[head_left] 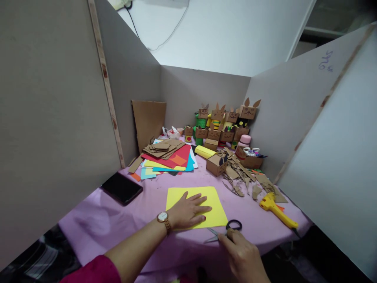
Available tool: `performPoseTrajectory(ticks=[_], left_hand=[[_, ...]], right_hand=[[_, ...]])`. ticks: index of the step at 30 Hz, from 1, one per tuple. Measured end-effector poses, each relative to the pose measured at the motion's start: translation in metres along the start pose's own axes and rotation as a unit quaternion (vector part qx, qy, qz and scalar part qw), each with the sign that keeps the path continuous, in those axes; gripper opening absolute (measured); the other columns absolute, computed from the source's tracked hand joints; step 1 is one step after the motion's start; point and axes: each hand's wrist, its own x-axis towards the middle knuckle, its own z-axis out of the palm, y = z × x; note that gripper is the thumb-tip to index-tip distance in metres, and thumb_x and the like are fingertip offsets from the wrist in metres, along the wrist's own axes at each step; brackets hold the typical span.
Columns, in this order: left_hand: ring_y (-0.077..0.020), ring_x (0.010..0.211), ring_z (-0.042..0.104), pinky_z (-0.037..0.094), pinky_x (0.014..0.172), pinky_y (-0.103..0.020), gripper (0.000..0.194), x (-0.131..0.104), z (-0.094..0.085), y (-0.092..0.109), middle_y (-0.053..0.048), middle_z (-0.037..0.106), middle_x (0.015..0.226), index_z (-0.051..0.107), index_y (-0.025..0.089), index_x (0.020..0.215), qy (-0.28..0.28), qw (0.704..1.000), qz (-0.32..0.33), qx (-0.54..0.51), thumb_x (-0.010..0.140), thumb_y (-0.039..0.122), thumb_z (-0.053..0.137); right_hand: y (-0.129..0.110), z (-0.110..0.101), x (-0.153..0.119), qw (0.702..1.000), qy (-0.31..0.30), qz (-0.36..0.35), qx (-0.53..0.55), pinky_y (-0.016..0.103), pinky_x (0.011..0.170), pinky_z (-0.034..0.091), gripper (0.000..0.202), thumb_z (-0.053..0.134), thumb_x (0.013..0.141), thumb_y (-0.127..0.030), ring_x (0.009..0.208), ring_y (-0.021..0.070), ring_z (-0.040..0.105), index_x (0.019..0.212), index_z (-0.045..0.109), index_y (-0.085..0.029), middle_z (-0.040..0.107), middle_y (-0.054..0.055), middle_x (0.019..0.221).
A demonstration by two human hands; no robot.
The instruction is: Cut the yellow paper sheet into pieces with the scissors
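Note:
A yellow sheet of paper [206, 193] lies flat on the pink tablecloth in front of me. My left hand [188, 211] rests on it with the fingers spread, a watch [162, 217] on its wrist. Just below the sheet's lower right corner, my right hand [240, 251] grips a pair of scissors [235, 225] with black handles. The blades stand apart and point left, close to the paper's near edge. My right fingers partly cover the scissors.
Coloured paper and cardboard pieces [165, 149] are piled at the back left, near a black tablet [122, 188]. Cardboard animal figures [218, 114] stand at the back. Cardboard scraps [240, 169] and a yellow glue gun [278, 210] lie right. Grey panels [203, 84] enclose the table.

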Motion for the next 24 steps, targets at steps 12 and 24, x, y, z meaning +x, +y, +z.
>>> performPoseTrajectory(ticks=[12,24], left_hand=[[-0.0305,0.135,0.029,0.022,0.098,-0.070,0.044,-0.001,0.002,-0.001,-0.009,0.034,0.148,0.039,0.034,0.134,0.008,1.000,0.007,-0.002,0.092,0.047,0.031],[-0.0299,0.136,0.027,0.019,0.101,-0.068,0.042,-0.003,0.000,0.002,-0.006,0.033,0.149,0.039,0.037,0.134,0.006,1.000,-0.006,-0.019,0.093,0.043,0.028]], right_hand=[[-0.015,0.018,-0.001,0.996,0.021,0.076,0.034,0.026,0.062,0.045,0.035,0.038,0.076,-0.004,0.076,0.0202,0.062,0.093,0.062,-0.023,0.065,0.006,0.083],[-0.024,0.008,0.003,0.998,-0.019,0.063,0.002,0.027,0.066,0.050,0.034,0.040,0.079,-0.005,0.082,0.0214,0.064,0.096,0.064,-0.023,0.067,0.007,0.089]])
